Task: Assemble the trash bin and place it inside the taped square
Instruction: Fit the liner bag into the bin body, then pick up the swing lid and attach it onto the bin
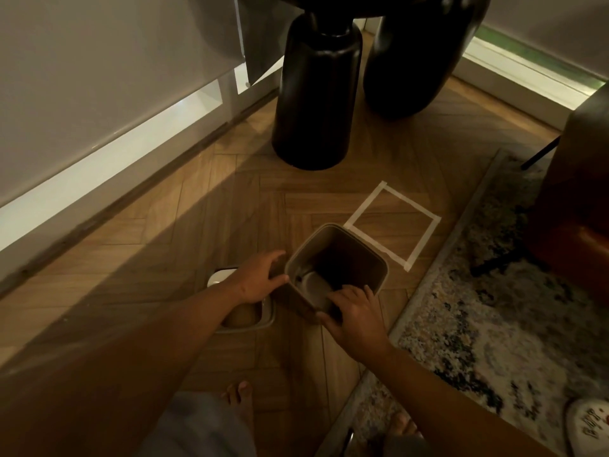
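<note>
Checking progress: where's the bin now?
In the head view, centre, the bin sits on the floor, held by both hands, just near-left of the taped square, overlapping its corner.

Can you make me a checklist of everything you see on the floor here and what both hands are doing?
Surface: wood floor, herringbone pattern, dim light.
Job's things: bin open on top, tilted, outside the taped square but beside its near corner; the square has nothing in it. A lid-like frame lies on the floor left of the bin.
Clutter: a white thing on the rug, too dim to name.
Hands: left hand holds the bin's left side; right hand grips its near rim, fingers inside.
Cables: nothing seen.
Surroundings: two black furniture legs beyond the square, patterned rug to the right, brown chair, curtains, bare feet.
</note>
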Tool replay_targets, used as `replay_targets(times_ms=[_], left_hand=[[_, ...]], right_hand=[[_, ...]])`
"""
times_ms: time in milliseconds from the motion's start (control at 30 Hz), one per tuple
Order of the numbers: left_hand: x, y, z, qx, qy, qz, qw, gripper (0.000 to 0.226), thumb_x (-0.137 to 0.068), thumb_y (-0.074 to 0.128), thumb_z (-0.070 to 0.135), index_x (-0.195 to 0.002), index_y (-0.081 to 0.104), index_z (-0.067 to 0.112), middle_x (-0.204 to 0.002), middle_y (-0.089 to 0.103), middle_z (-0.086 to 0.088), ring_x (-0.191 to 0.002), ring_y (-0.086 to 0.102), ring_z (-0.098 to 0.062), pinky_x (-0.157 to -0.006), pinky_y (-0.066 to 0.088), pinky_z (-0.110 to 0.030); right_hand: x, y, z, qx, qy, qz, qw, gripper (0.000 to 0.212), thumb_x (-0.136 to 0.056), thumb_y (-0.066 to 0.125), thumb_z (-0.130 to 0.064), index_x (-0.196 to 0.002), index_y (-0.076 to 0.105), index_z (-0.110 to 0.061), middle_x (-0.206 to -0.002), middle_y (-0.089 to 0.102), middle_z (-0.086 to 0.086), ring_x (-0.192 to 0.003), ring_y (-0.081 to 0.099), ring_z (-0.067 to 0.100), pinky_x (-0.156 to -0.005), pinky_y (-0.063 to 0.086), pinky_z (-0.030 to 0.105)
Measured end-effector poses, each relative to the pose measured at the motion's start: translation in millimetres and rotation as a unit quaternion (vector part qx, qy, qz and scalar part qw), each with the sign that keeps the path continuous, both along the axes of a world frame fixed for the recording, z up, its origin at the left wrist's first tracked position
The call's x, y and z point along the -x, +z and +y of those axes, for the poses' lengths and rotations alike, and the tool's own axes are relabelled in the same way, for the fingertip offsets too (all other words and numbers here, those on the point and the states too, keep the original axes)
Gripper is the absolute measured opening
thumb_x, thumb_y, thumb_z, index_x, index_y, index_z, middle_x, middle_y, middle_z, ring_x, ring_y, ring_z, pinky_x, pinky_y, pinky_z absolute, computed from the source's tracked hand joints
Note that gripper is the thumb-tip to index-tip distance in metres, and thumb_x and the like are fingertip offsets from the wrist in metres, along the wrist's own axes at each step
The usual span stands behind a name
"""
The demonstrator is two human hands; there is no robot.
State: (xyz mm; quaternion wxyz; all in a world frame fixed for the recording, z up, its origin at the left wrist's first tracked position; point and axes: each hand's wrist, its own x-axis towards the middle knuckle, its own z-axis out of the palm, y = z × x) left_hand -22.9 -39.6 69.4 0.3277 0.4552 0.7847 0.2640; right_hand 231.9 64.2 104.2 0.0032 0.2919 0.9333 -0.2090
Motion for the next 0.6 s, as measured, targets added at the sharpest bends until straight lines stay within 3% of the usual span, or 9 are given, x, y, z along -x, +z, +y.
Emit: replay_targets(times_ms=[167, 333, 433, 500, 600], left_hand=[[20, -3, -27, -0.007, 0.074, 0.018, 0.997, 0.065, -0.09, 0.066, 0.043, -0.147, 0.042, 0.02, -0.143, 0.05, -0.009, -0.129, 0.049, -0.025, -0.104, 0.04, -0.036], [49, -13, -67, -0.001, 0.141, 0.01, 0.99, 0.067, -0.091, 0.064, 0.045, -0.148, 0.04, 0.018, -0.146, 0.049, -0.008, -0.13, 0.048, -0.026, -0.102, 0.04, -0.034], [62, -20, -88, 0.005, 0.176, -0.022, 0.984, 0.069, -0.092, 0.065, 0.04, -0.15, 0.037, 0.015, -0.15, 0.045, -0.008, -0.134, 0.045, -0.026, -0.104, 0.038, -0.034], [69, -26, -100, 0.002, 0.188, -0.013, 0.982, 0.068, -0.092, 0.065, 0.041, -0.149, 0.038, 0.014, -0.15, 0.045, -0.009, -0.134, 0.045, -0.025, -0.1, 0.036, -0.03], [78, -37, -112, 0.002, 0.218, -0.016, 0.976, 0.07, -0.091, 0.066, 0.044, -0.148, 0.04, 0.014, -0.148, 0.047, -0.01, -0.131, 0.047, -0.024, -0.096, 0.035, -0.028]], right_hand=[[44, 22, -14, 0.102, -0.004, 0.099, 0.99, 0.046, -0.1, 0.064, -0.044, -0.14, 0.063, -0.02, -0.137, 0.063, 0.001, -0.127, 0.055, 0.017, -0.104, 0.049, 0.035], [94, 22, -41, 0.163, -0.022, 0.119, 0.979, 0.056, -0.1, 0.061, -0.049, -0.15, 0.053, -0.026, -0.151, 0.056, -0.005, -0.134, 0.053, 0.011, -0.104, 0.045, 0.028], [114, 9, -58, 0.192, -0.032, 0.119, 0.974, 0.056, -0.1, 0.063, -0.046, -0.151, 0.051, -0.026, -0.151, 0.056, -0.005, -0.126, 0.049, 0.001, -0.098, 0.041, 0.022], [125, -4, -67, 0.214, -0.039, 0.116, 0.969, 0.057, -0.1, 0.065, -0.043, -0.152, 0.049, -0.026, -0.151, 0.056, -0.004, -0.125, 0.047, 0.0, -0.101, 0.047, 0.025], [139, -26, -78, 0.243, -0.052, 0.1, 0.964, 0.061, -0.099, 0.068, -0.038, -0.154, 0.045, -0.024, -0.152, 0.054, -0.003, -0.136, 0.053, 0.011, -0.11, 0.05, 0.036]])
